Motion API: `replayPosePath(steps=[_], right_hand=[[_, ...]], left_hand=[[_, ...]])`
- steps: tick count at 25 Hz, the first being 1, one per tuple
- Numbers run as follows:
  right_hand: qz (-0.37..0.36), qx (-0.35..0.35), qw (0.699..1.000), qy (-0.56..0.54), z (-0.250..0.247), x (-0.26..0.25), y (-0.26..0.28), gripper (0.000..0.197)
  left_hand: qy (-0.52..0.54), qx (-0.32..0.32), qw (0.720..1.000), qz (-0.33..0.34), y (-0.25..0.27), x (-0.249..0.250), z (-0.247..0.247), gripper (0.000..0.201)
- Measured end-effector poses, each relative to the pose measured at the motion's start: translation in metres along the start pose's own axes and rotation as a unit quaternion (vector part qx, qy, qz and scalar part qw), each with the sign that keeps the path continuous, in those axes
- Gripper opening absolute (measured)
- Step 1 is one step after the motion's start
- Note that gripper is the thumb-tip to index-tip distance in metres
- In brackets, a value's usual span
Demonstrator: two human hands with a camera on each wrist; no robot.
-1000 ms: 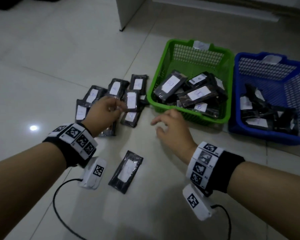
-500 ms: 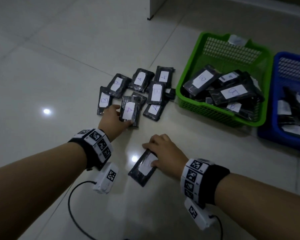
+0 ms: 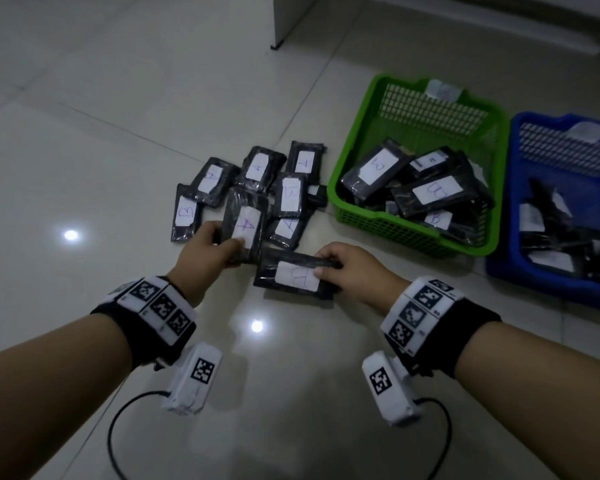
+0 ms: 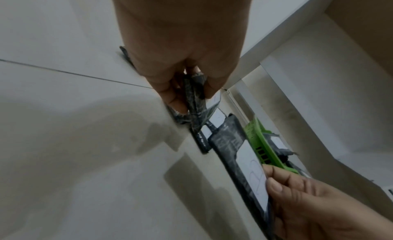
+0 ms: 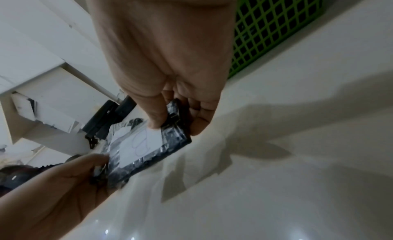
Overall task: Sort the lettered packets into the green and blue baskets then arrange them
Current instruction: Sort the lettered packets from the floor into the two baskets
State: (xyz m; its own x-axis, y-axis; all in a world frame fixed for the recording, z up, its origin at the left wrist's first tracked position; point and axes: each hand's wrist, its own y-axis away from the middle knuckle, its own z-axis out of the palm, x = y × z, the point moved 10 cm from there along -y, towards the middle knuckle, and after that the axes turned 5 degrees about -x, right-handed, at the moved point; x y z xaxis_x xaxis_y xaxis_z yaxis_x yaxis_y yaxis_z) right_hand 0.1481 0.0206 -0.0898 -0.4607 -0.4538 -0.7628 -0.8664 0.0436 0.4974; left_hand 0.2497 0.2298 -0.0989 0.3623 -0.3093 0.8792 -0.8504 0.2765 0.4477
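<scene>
pale glossy floor tiles point(image 3: 153, 98) carry everything. each packet is a black plastic-wrapped rectangle with a white label and a handwritten letter. the left hand point(image 3: 207, 252) pinches the near end of an "a" packet point(image 3: 245, 225), thumb on top, lifted over the loose pile point(image 3: 284, 195). the right hand point(image 3: 355, 271) pinches a "b" packet point(image 3: 293, 277) held flat just above the floor, thumb on its label. seven more packets lie in the pile, overlapping, beside the green basket point(image 3: 371, 216). that basket holds a heap of packets, four labels showing. the blue basket point(image 3: 506, 271), touching it on the right, holds several more, too dim to count.
</scene>
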Motion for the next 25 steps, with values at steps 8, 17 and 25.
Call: replayPosePath(steps=[8, 17, 25], right_hand=[[0.005, 0.057, 0.998, -0.006, -0.144, -0.015, 0.024, 0.013], [0.029, 0.211, 0.966, -0.148, -0.242, 0.062, 0.026, 0.009], [0.015, 0.207, 0.954, -0.217, -0.272, 0.090, 0.054, 0.028]], left_hand=[[-0.042, -0.074, 0.995, 0.059, -0.004, 0.111, 0.065, 0.027], [-0.012, -0.047, 0.996, 0.069, -0.037, 0.170, 0.177, 0.014], [0.083, -0.101, 0.989, 0.069, -0.002, 0.155, 0.294, 0.009]])
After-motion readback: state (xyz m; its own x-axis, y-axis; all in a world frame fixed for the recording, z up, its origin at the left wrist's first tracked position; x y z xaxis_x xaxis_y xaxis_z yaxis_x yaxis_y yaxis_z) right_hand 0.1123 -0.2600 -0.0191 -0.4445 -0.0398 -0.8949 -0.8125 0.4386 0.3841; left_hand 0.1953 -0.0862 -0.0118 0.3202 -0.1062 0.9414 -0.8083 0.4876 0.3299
